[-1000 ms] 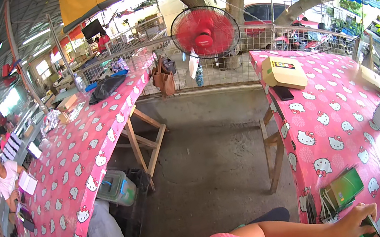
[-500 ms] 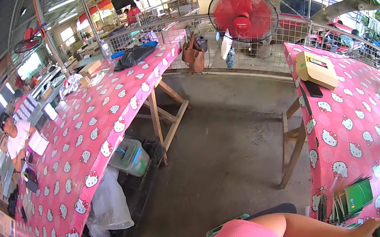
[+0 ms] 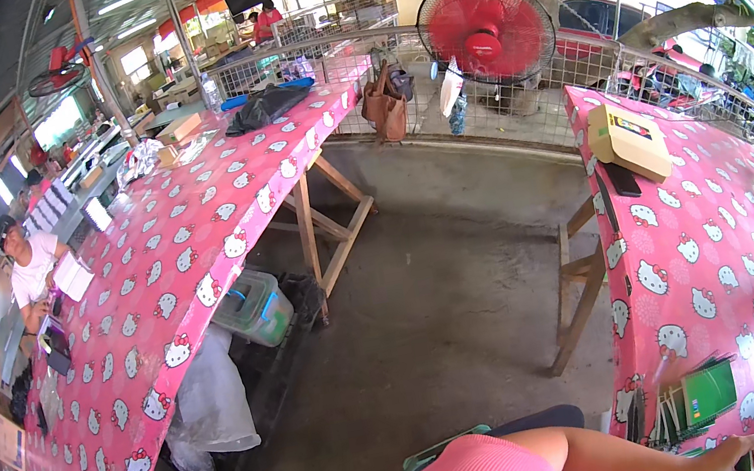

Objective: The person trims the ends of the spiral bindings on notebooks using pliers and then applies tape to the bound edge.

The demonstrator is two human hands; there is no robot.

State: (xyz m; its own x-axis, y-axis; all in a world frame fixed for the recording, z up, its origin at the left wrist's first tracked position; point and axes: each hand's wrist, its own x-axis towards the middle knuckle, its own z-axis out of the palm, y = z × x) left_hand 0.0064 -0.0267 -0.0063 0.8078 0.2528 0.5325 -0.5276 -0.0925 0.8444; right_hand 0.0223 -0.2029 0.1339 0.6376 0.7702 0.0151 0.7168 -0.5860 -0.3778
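Open-sided workshop, pink-covered worktables, what look like wire-bound notebooks, red fan, mesh railing

The pink cat-patterned counter has a smooth, glossy, plastic-looking surface, the green rectangular notebook looks like smooth card, the brown trestle legs are matt wood, and the grey floor resembles dull concrete.

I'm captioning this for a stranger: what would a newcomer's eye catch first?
Probably the big red fan at the top, right of centre. Next, the pink left table and pink right table, both printed with white cat faces, sweeping down either side. Lower right, a green notebook stands out near the left hand.
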